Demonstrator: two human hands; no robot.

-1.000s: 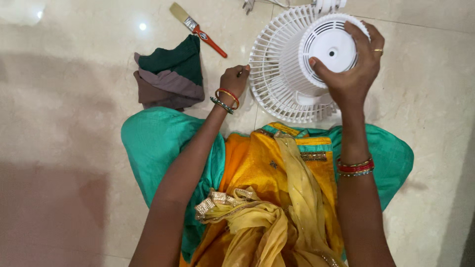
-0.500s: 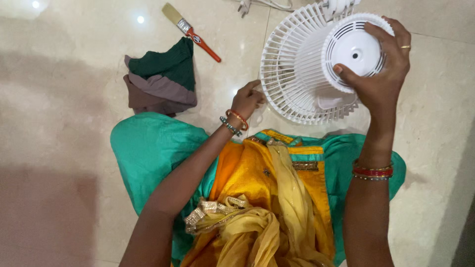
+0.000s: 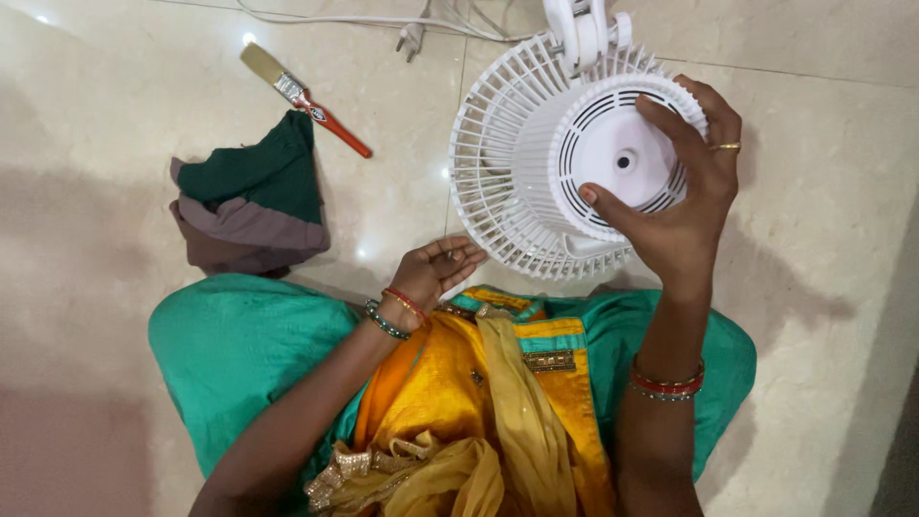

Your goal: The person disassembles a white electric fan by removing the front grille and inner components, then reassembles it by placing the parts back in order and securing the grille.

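On the pale tiled floor, just beyond the knees, the white fan stands tipped with its round motor housing turned up toward the person, so its back lies within reach. The right hand clamps over that housing, fingers spread round its rim to steady it. The left hand lies palm up, fingers loosely curled, beside the grille; whether it holds anything I cannot tell. A folded green cloth and a red-handled paintbrush lie apart toward the far left.

One fan, one brush, one folded cloth, one plug, two hands: left, right, one ring
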